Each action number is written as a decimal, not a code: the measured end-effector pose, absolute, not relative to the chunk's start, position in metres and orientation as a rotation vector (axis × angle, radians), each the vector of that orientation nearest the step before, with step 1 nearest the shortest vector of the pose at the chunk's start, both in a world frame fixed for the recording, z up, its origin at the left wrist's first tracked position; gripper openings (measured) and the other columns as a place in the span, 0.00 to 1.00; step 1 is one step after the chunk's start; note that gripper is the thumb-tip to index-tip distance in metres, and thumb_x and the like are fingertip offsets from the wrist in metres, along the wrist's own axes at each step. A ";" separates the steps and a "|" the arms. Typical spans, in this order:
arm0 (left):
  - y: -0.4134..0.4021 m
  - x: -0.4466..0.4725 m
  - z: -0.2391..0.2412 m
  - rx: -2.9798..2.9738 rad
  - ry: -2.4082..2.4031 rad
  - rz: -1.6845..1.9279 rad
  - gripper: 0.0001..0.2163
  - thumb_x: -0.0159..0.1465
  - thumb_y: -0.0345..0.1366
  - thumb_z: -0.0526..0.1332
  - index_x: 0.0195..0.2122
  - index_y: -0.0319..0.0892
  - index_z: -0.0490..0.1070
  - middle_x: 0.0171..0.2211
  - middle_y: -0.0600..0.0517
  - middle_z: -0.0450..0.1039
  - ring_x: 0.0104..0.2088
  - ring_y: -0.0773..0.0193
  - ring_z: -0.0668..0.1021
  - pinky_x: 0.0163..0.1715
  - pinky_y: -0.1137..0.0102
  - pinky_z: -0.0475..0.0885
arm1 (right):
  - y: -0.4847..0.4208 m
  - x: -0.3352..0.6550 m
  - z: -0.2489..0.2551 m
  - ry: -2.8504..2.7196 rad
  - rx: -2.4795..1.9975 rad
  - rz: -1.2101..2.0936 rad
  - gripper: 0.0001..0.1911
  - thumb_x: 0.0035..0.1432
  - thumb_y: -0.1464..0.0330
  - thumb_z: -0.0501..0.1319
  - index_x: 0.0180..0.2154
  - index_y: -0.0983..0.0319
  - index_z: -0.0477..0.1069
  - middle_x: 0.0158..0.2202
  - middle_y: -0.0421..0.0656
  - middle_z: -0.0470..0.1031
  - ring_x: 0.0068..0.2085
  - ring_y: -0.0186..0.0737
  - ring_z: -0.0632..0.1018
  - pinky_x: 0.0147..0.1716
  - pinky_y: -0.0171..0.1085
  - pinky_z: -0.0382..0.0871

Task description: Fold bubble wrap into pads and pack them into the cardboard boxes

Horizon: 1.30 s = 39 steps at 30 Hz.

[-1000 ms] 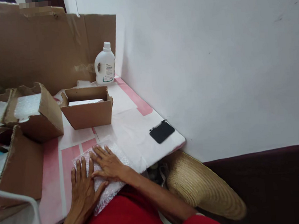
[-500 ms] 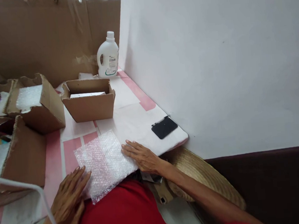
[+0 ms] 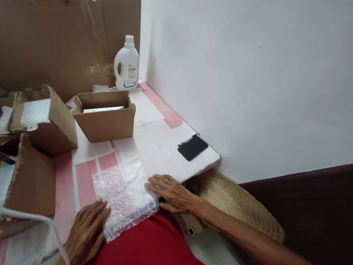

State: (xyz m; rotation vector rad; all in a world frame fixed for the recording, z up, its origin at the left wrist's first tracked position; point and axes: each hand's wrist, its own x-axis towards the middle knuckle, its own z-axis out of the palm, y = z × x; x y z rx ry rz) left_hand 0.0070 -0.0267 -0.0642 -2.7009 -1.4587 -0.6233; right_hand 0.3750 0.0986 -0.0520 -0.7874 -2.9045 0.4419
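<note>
A clear sheet of bubble wrap [image 3: 124,190] lies flat at the table's near edge, against the red clothing, and the pink and white surface shows through it. My left hand [image 3: 89,231] rests at the sheet's lower left side, fingers stretched out and touching its edge. On the opposite side, my right hand [image 3: 171,194] lies with fingers extended and their tips at the sheet's right edge. A black phone screen panel [image 3: 193,148] lies on the table beyond my right hand.
A cardboard box [image 3: 106,126] with a white item inside stands ahead. Further open boxes [image 3: 61,126] holding bubble-wrapped things crowd the left. At the back is a white bottle [image 3: 126,66]. A white cable [image 3: 50,226] crosses the lower left; a woven straw item [image 3: 241,205] sits below the table's right edge.
The bubble wrap has shifted slightly to the right at its far edge, and its near edge looks bent. My right hand's thumb now shows below the sheet's corner. My left hand moved slightly.
</note>
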 end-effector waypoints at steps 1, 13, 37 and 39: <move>-0.026 0.008 -0.064 -2.695 -1.476 -0.639 0.27 0.62 0.33 0.60 0.64 0.45 0.64 0.60 0.44 0.73 0.62 0.53 0.73 0.58 0.60 0.69 | 0.099 0.373 -0.054 -2.891 -0.783 0.437 0.38 0.61 0.61 0.64 0.69 0.63 0.58 0.69 0.55 0.61 0.69 0.58 0.62 0.63 0.55 0.60; -0.007 0.014 -0.054 -2.592 -1.718 -1.038 0.15 0.66 0.28 0.56 0.51 0.48 0.75 0.47 0.49 0.81 0.47 0.61 0.82 0.47 0.67 0.77 | 0.109 0.361 -0.069 -2.597 -0.833 0.624 0.23 0.65 0.68 0.60 0.61 0.59 0.70 0.62 0.47 0.72 0.63 0.47 0.68 0.61 0.47 0.64; 0.017 0.050 -0.064 -1.793 -2.382 -1.162 0.17 0.67 0.45 0.58 0.52 0.42 0.72 0.39 0.49 0.77 0.36 0.61 0.80 0.39 0.66 0.75 | 0.112 0.292 -0.073 -1.875 -1.462 0.574 0.10 0.63 0.67 0.63 0.30 0.58 0.67 0.31 0.41 0.72 0.38 0.44 0.71 0.40 0.42 0.67; 0.016 0.056 -0.061 -1.766 -2.303 -1.134 0.21 0.68 0.43 0.59 0.59 0.41 0.66 0.44 0.46 0.75 0.41 0.58 0.80 0.42 0.64 0.76 | 0.112 0.292 -0.075 -1.872 -1.463 0.566 0.08 0.63 0.67 0.63 0.31 0.58 0.67 0.32 0.41 0.72 0.38 0.45 0.71 0.41 0.43 0.67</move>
